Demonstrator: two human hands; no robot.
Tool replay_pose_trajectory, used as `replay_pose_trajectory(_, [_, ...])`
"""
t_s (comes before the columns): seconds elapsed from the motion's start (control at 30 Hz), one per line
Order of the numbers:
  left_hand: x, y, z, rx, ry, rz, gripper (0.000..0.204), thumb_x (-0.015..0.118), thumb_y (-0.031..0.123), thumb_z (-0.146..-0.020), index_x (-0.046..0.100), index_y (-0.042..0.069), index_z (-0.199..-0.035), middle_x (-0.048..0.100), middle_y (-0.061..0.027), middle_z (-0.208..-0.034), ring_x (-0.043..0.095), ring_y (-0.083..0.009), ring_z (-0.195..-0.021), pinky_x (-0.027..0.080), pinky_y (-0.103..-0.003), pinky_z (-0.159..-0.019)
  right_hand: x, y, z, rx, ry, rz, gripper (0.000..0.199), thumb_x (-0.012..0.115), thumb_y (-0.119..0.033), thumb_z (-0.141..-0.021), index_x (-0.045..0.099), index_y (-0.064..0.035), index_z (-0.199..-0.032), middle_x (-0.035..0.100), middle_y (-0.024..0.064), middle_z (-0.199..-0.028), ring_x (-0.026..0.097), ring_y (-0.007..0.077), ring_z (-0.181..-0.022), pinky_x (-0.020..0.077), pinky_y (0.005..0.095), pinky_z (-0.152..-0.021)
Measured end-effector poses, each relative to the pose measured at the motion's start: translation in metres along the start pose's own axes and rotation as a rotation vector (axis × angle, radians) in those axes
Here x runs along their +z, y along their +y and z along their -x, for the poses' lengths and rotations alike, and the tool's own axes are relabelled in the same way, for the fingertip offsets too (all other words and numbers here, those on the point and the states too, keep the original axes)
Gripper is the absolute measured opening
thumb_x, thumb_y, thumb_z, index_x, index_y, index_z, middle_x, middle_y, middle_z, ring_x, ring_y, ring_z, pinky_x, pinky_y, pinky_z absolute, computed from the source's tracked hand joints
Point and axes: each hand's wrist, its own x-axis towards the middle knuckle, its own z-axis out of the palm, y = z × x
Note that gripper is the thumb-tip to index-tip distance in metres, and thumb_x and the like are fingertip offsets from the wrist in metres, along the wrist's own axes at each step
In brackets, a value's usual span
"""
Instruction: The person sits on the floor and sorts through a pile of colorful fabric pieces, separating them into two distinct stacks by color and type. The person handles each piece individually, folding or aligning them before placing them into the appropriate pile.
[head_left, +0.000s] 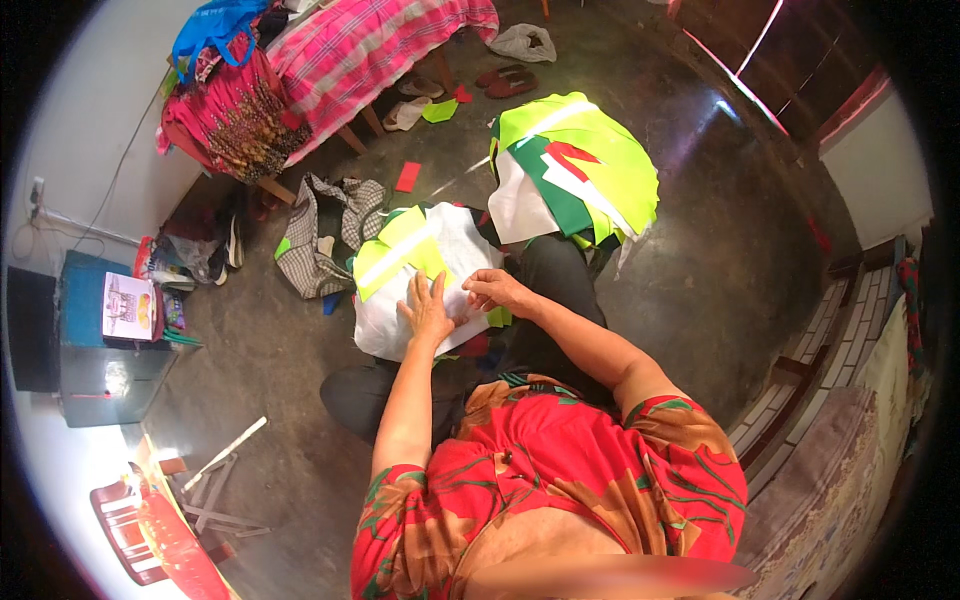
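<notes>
White cloth lies spread over my lap, with a neon-yellow piece crossed by a pale reflective strip on top of it. My left hand rests flat on the white cloth, fingers apart, its fingertips at the lower edge of the yellow piece. Just to its right, my right hand is closed in a pinch above the cloth; whatever its fingertips hold is too small to make out. A little neon-yellow corner shows beneath that hand.
Ahead to the right stands a heap of neon-yellow, green, white and red cloth. A checked cloth and a red scrap lie on the floor. Beyond are a bed with a pink plaid cover and brown shoes.
</notes>
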Motion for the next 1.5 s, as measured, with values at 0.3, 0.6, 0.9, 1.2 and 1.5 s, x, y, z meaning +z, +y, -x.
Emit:
replay_pose_trajectory(0.3, [0.008,0.002,-0.004,-0.005,0.000,-0.024,0.106,0.085,0.036,-0.060,0.022,0.029,-0.144,0.008,-0.0126,-0.153,0.008,-0.0332,-0.141,0.013,-0.068,-0.104,-0.011,-0.038,0.039,-0.182,-0.116,-0.091,0.025,0.061,-0.030,-0.089,0.059,-0.0073,-0.099,0.062,0.0014,-0.081,0.059,0.0104,-0.072,0.0465,0.0234,-0.062])
replay_pose_trajectory(0.6, [0.013,-0.004,-0.005,0.046,-0.015,0.010,0.106,0.083,0.035,-0.063,0.017,0.024,-0.145,0.000,-0.0179,-0.153,0.001,-0.0368,-0.141,0.008,-0.070,-0.101,-0.173,-0.134,0.039,-0.681,0.657,0.287,0.016,0.061,-0.014,-0.086,0.064,-0.0053,-0.099,0.065,0.0024,-0.084,0.059,0.0112,-0.071,0.0476,0.0271,-0.066])
replay_pose_trajectory(0.9, [0.020,-0.008,-0.007,0.023,-0.045,0.020,0.106,0.081,0.036,-0.065,0.013,0.023,-0.146,-0.003,-0.0197,-0.153,-0.002,-0.0373,-0.141,0.003,-0.069,-0.102,-0.207,-0.158,0.018,-0.532,1.051,1.247,0.031,0.070,-0.019,-0.076,0.065,-0.0087,-0.105,0.061,0.0099,-0.099,0.058,0.0270,-0.097,0.0473,0.0389,-0.080])
replay_pose_trajectory(1.2, [0.019,-0.005,-0.009,0.025,-0.064,0.022,0.108,0.081,0.037,-0.066,0.009,0.023,-0.146,-0.006,-0.0199,-0.153,-0.004,-0.0381,-0.141,0.003,-0.070,-0.102,-0.208,-0.177,0.003,-0.373,0.949,1.605,0.046,0.070,-0.036,-0.072,0.064,-0.0081,-0.108,0.061,0.0097,-0.101,0.056,0.0261,-0.098,0.0444,0.0411,-0.081])
replay_pose_trajectory(1.5, [0.030,-0.015,-0.010,0.049,-0.025,-0.002,0.111,0.081,0.042,-0.063,0.011,0.020,-0.147,-0.008,-0.0187,-0.153,-0.006,-0.0383,-0.141,0.006,-0.071,-0.100,-0.194,-0.190,-0.024,-0.382,0.887,1.662,0.037,0.068,-0.034,-0.071,0.066,-0.0090,-0.098,0.062,0.0084,-0.094,0.058,0.0245,-0.094,0.0454,0.0409,-0.080])
